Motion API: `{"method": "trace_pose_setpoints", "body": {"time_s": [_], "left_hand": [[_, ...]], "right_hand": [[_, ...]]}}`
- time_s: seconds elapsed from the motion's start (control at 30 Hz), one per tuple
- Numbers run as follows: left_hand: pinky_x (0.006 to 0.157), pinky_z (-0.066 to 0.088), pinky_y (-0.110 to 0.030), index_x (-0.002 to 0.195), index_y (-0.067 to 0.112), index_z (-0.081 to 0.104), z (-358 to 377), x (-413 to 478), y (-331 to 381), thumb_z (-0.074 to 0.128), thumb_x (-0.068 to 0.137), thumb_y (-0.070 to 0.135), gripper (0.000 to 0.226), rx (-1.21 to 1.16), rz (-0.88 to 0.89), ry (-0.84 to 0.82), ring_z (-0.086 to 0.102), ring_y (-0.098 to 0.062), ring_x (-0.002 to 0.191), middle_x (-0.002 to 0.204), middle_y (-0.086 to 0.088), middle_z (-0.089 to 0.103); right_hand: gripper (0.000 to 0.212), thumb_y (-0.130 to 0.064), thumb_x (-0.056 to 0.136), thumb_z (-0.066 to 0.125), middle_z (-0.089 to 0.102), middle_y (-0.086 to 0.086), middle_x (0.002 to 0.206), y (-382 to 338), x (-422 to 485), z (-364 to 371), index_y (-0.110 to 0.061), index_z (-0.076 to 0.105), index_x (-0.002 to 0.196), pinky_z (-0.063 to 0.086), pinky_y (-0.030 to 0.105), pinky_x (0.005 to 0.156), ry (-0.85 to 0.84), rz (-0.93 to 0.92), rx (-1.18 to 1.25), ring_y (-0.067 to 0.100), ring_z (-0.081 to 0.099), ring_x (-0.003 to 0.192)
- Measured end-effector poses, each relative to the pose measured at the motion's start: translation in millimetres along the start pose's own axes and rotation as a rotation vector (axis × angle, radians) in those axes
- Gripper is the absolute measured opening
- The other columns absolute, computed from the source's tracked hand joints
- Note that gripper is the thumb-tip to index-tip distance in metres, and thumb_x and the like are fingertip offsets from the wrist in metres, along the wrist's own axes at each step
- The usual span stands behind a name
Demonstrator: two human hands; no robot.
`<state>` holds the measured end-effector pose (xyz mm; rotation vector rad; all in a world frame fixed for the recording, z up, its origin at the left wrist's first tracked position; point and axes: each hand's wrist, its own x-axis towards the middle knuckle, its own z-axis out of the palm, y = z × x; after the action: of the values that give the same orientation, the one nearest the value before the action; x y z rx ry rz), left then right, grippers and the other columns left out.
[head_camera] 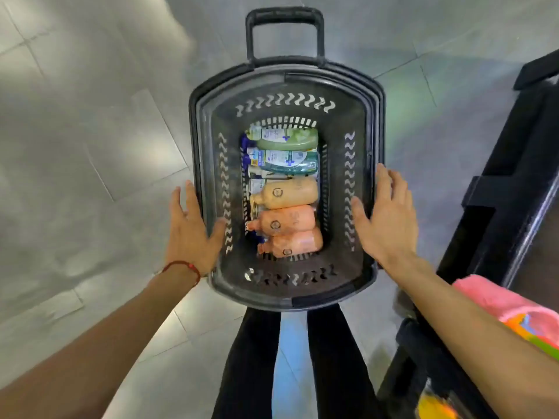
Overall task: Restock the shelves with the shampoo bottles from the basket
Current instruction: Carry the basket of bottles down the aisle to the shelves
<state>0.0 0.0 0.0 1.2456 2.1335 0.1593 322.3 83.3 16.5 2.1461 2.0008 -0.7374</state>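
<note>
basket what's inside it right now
On top, lying sideways: a green bottle, a teal bottle, a tan bottle and two peach bottles. More items peek out beneath, mostly covered; their number cannot be seen.

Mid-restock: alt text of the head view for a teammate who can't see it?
The left hand and right hand spread open at the side rims of a black basket on a grey tiled floor. Inside, shampoo bottles lie on their sides: green, teal, beige, two peach. A dark shelf unit stands at right.
</note>
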Motion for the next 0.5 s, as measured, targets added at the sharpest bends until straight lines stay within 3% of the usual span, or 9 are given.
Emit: {"method": "trace_pose_setpoints", "body": {"time_s": [0.1,0.17,0.23,0.33,0.43,0.5], "left_hand": [[0.109,0.042,-0.038,0.163,0.02,-0.001,26,21,-8,0.059,0.1,0.035,0.089,-0.066,-0.007,0.02,0.05,-0.037,0.128,0.162,-0.014,0.018],[0.095,0.055,-0.046,0.163,0.025,-0.004,41,28,-10,0.056,0.102,0.034,0.086,-0.051,-0.003,0.047,0.06,-0.035,0.106,0.158,-0.015,0.023],[0.082,0.056,-0.042,0.163,0.026,-0.004,51,29,-13,0.053,0.104,0.029,0.083,-0.051,0.016,0.108,0.056,-0.026,0.088,0.152,-0.016,0.029],[0.071,0.047,-0.036,0.163,0.03,-0.003,58,32,-18,0.05,0.105,0.028,0.078,-0.061,-0.001,0.162,0.047,-0.016,0.074,0.127,-0.015,0.042],[0.068,0.043,-0.036,0.161,0.036,-0.004,65,35,-19,0.048,0.105,0.034,0.076,-0.055,-0.021,0.219,0.04,-0.004,0.067,0.106,-0.006,0.043],[0.073,0.047,-0.038,0.16,0.043,-0.006,65,38,-21,0.05,0.104,0.038,0.079,-0.072,-0.015,0.249,0.051,-0.013,0.078,0.108,-0.013,0.055]], "right_hand": [[0.076,-0.043,0.106,0.05,0.026,0.011,0.163,11,17,32,-0.021,0.011,0.167,0.053,0.053,0.09,0.078,0.037,0.039,0.039,0.036,0.139],[0.075,-0.044,0.106,0.048,0.027,0.008,0.159,22,24,51,-0.025,0.007,0.167,0.048,0.044,0.069,0.117,0.043,0.072,0.04,0.049,0.124],[0.076,-0.048,0.107,0.045,0.033,0.012,0.159,34,30,62,-0.032,0.001,0.166,0.046,0.045,0.071,0.124,0.118,0.139,0.044,0.06,0.111],[0.076,-0.045,0.108,0.045,0.043,0.016,0.157,41,33,71,-0.034,-0.003,0.166,0.051,0.056,0.09,0.137,0.103,0.218,0.047,0.056,0.122],[0.075,-0.043,0.108,0.044,0.05,0.017,0.145,38,34,75,-0.034,-0.002,0.166,0.051,0.05,0.081,0.196,0.055,0.26,0.043,0.06,0.108],[0.076,-0.043,0.107,0.046,0.054,0.015,0.138,39,34,77,-0.037,-0.003,0.165,0.05,0.047,0.078,0.209,0.039,0.271,0.039,0.06,0.1]]}}
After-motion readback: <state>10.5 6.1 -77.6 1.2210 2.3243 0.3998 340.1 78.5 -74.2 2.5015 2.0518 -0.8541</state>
